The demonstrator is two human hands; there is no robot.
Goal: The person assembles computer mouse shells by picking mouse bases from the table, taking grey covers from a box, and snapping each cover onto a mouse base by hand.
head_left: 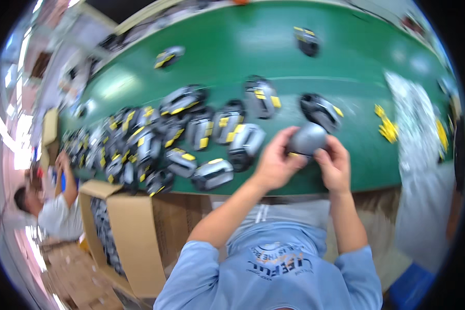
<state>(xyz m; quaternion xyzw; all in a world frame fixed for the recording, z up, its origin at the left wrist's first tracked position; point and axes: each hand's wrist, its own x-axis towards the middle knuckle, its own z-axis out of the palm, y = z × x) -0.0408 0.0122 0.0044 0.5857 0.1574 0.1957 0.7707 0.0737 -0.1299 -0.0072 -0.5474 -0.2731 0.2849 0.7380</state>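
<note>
Grey rounded part (308, 138) sits between the two hands, lifted just above the near edge of the green tabletop (346, 62). The left hand (275, 164) wraps it from the left and below, fingers curled over its upper left side; the right hand (336, 164) closes on it from the right, thumb and fingertips pressed to its lower right edge. Both hands are shut on the part, and a small strip of yellow shows at its underside between the thumbs.

To the left of the hands a dense heap of grey, black and yellow parts (155, 139) of the same kind spreads over the tabletop, the closest pieces lying just beside the left hand. One such part (321, 110) lies just beyond the held one, and two single ones (307, 40) (168, 56) lie well apart near the far side. Small yellow pieces (387, 126) rest to the right, next to a clear plastic bag (416, 129). An open cardboard box (124, 232) stands below the tabletop's near edge at the left, and another person (54, 206) bends beside it.
</note>
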